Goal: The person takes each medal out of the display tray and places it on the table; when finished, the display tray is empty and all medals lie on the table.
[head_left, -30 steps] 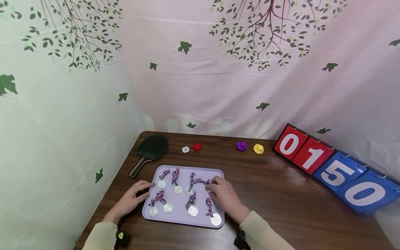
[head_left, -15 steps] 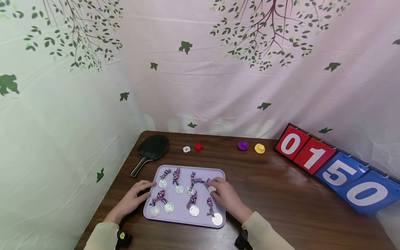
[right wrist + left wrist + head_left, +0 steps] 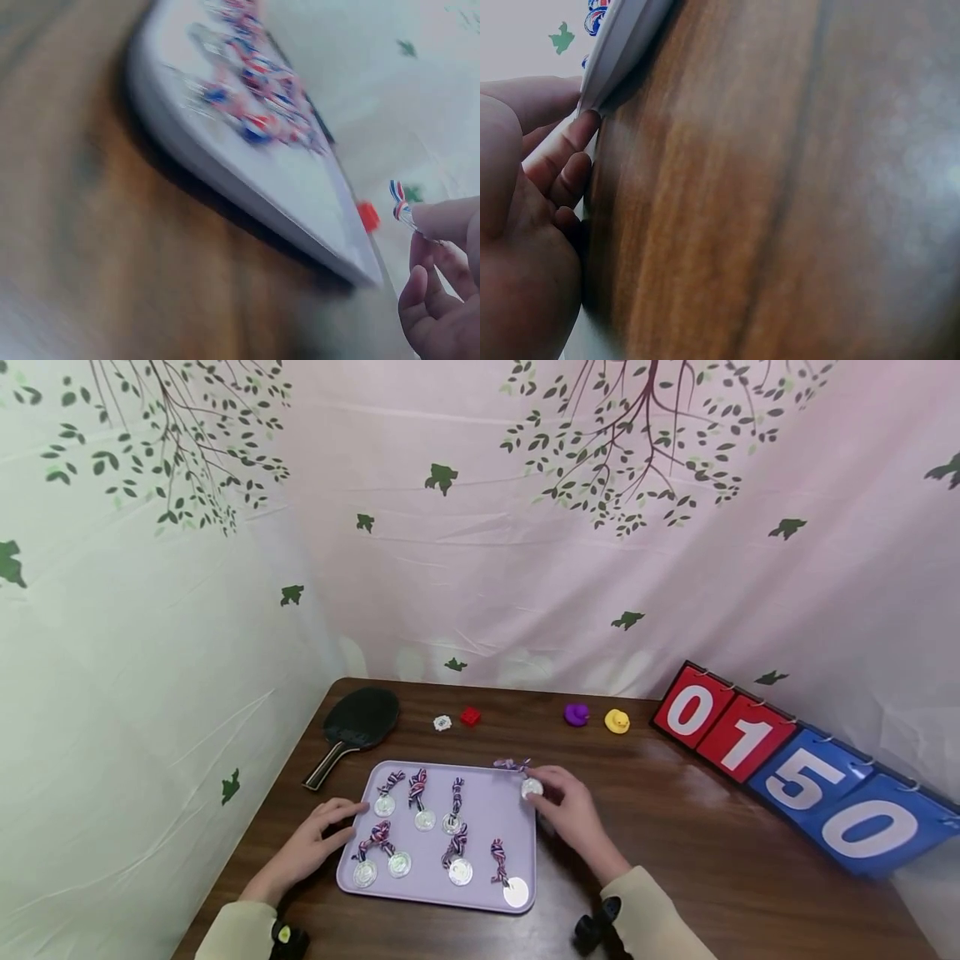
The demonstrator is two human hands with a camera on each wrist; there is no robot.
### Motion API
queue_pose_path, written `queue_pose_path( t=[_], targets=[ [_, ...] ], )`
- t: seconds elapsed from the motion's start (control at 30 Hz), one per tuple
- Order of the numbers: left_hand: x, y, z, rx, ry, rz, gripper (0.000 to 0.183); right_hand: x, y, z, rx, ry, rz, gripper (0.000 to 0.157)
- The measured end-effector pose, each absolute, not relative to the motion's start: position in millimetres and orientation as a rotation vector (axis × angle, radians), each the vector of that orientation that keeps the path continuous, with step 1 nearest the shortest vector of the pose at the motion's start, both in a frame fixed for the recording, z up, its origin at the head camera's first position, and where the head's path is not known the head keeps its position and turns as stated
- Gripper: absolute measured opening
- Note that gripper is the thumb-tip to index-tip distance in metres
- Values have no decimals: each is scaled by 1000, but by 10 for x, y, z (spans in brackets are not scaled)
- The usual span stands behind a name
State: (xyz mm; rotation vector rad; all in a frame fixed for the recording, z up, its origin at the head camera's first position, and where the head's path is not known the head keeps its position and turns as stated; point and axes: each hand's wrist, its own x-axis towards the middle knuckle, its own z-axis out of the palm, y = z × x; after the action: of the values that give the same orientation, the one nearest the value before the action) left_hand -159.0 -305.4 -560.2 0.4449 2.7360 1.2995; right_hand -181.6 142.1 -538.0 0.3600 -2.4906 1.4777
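A lilac tray [image 3: 435,897] on the table bears several silver medals, each with a knotted red, white and blue ribbon. At its right rim my right hand [image 3: 573,810] pinches one silver medal [image 3: 532,787] between thumb and fingers, raised a little, its ribbon [image 3: 512,765] trailing over the far rim. In the right wrist view that ribbon [image 3: 399,201] sticks out past my fingertips. My left hand [image 3: 311,847] touches the tray's left rim with its fingertips. The left wrist view shows the fingers [image 3: 570,139] against the tray's edge [image 3: 626,52].
Behind the tray lie a black table tennis paddle [image 3: 362,718], a white token [image 3: 442,722], a red block [image 3: 470,717], a purple duck [image 3: 577,715] and a yellow duck [image 3: 617,721]. A flip scoreboard [image 3: 795,768] stands at the right. Printed cloth hangs behind the table.
My right hand has lifted a medal off the tray and carried it to the right and away from me, toward the right rim. My left hand stays at the left rim.
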Motion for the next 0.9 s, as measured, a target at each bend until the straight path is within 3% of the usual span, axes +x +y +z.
queue_pose_path(
  t=[0.3, 0.67, 0.9],
  targets=[
    [-1625, -3078, -5656, 490, 2748, 1278, 35, -1976, 1846, -5476, 74, -2562, 1297, 34],
    [-1550, -2953, -5437, 410, 2718, 1280, 36, -1936, 1865, -5516, 156, -2741, 841, 35],
    [-1609, -3057, -5628, 452, 2741, 1242, 36, -1926, 1856, -5508, 128, -2765, 743, 31]
  ],
)
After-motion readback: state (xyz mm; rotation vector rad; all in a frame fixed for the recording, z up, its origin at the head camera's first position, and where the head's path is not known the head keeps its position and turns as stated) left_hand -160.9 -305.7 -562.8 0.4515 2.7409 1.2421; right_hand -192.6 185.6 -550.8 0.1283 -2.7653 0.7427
